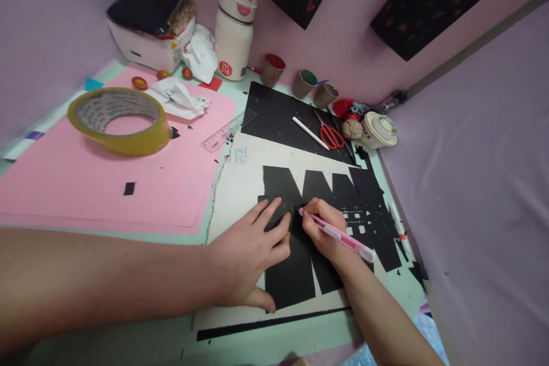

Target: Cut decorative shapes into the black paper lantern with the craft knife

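A sheet of black paper (289, 283) with notched edges and small cut-out squares lies on a white board (240, 194). My left hand (253, 251) rests on the left part of the black paper, fingers spread, thumb near its lower edge. In my right hand (323, 229) is a pink pen-shaped cutter (343, 237), held in a pinch with its tip down on the black paper, just right of my left fingertips. Whether a blade shows at the tip is too small to tell.
Red-handled scissors (331, 138) and a white stick (310, 132) lie on another black sheet (270, 108) behind. Yellow tape (120, 120) rests on pink paper (171, 183) at left. A bottle (234, 28) and cups (304, 84) stand at the back.
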`<state>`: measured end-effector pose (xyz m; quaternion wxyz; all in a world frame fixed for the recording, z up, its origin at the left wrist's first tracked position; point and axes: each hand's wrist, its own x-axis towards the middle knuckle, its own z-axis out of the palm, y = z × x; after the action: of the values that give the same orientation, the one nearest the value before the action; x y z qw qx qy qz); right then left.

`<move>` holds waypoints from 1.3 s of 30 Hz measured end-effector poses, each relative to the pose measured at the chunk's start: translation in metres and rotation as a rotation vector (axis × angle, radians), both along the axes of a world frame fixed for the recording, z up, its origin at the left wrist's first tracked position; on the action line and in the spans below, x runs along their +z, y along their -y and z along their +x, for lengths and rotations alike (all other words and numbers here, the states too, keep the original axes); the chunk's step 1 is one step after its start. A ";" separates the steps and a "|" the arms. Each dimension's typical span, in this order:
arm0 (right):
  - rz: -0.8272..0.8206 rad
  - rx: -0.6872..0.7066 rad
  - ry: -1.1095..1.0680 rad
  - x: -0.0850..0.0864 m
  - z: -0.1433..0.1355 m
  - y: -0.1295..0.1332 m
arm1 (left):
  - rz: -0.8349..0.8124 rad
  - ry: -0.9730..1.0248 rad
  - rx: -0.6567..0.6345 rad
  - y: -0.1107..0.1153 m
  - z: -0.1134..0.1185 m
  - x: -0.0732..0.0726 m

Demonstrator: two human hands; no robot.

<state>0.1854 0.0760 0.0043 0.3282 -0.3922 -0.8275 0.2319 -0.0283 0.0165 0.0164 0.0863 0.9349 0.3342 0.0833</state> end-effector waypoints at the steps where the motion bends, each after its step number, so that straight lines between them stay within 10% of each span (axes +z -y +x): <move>1: 0.002 0.003 -0.005 0.000 0.000 0.000 | -0.002 0.000 -0.001 0.000 0.000 0.000; 30: -0.043 -0.016 0.010 0.000 0.000 -0.001 | 0.018 -0.006 -0.006 0.000 0.000 -0.002; 39: -0.424 -0.230 -0.245 0.015 0.003 -0.007 | 0.034 0.006 -0.010 -0.001 0.000 -0.002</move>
<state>0.1879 0.0830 0.0197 0.3608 -0.5126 -0.6645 0.4067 -0.0279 0.0180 0.0142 0.0717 0.9375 0.3279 0.0916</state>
